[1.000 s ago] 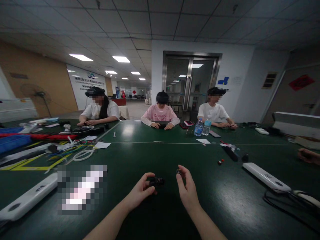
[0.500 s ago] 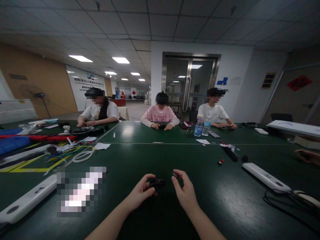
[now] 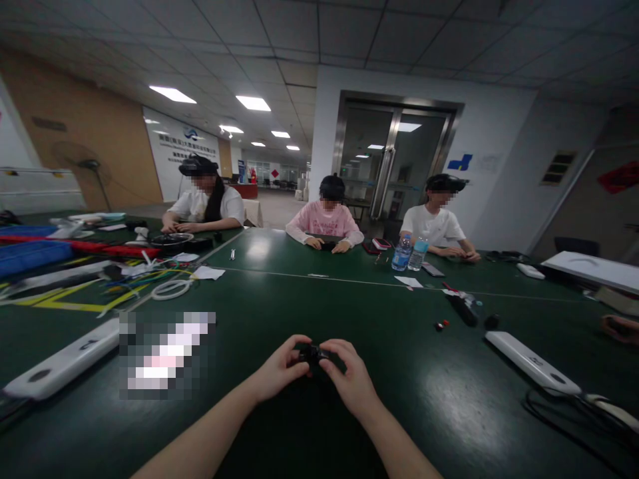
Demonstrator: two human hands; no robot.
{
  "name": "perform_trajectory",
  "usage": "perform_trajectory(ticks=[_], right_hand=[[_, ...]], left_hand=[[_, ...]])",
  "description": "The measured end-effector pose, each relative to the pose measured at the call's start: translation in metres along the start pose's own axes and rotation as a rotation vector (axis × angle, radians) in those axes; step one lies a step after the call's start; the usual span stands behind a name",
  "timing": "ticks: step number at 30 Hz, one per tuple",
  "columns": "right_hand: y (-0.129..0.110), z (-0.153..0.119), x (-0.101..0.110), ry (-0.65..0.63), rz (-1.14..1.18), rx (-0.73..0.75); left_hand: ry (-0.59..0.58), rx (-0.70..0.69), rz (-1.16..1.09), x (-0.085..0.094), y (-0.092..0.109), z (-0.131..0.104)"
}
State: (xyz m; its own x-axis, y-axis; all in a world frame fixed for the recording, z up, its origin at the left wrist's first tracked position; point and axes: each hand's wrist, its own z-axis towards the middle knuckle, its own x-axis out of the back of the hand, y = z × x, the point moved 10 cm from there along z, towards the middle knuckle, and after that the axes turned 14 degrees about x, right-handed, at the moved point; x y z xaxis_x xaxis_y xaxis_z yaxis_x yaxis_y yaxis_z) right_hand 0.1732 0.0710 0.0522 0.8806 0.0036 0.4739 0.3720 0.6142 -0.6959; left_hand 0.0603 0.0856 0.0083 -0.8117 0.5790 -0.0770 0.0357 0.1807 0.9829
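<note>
One small, black, shiny object (image 3: 314, 354), exact shape unclear, sits between both hands over the smooth, dark-green counter (image 3: 399, 346). Left hand (image 3: 280, 370): grip pinches one end. Right hand (image 3: 353, 378): grip pinches the other (opposed holds, presumably for steadiness).

From my far-off seat I see a big dark green table (image 3: 279, 309) across the bottom of the frame. One long white bar (image 3: 62, 360) lies at the lower left, and another white bar (image 3: 529, 360) lies at the lower right. Two water bottles (image 3: 401, 255) stand right of the middle. At the left edge I spot a blue bin (image 3: 40, 261). Right of it lie a white cable ring (image 3: 160, 295) and some paper (image 3: 208, 273).
</note>
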Motion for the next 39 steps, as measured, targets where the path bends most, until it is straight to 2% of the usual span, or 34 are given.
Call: perform_trajectory(ticks=[6,10,23,31,39], right_hand=[[0.016,-0.003,-0.014,-0.121,0.019,-0.105],[0.018,-0.004,-0.015,-0.146,0.011,-0.103],[0.010,-0.006,-0.014,-0.152,-0.016,-0.072],[0.007,-0.005,-0.007,-0.116,0.001,-0.051],[0.005,-0.006,-0.009,-0.121,0.010,-0.066]], left_hand=[[-0.018,0.027,0.016,-0.003,-0.004,0.002],[-0.019,0.044,0.033,-0.005,-0.002,0.000],[-0.004,0.050,0.071,-0.004,-0.002,-0.001],[0.009,0.029,0.026,0.001,-0.006,0.002],[0.026,0.034,-0.012,0.003,-0.002,-0.001]])
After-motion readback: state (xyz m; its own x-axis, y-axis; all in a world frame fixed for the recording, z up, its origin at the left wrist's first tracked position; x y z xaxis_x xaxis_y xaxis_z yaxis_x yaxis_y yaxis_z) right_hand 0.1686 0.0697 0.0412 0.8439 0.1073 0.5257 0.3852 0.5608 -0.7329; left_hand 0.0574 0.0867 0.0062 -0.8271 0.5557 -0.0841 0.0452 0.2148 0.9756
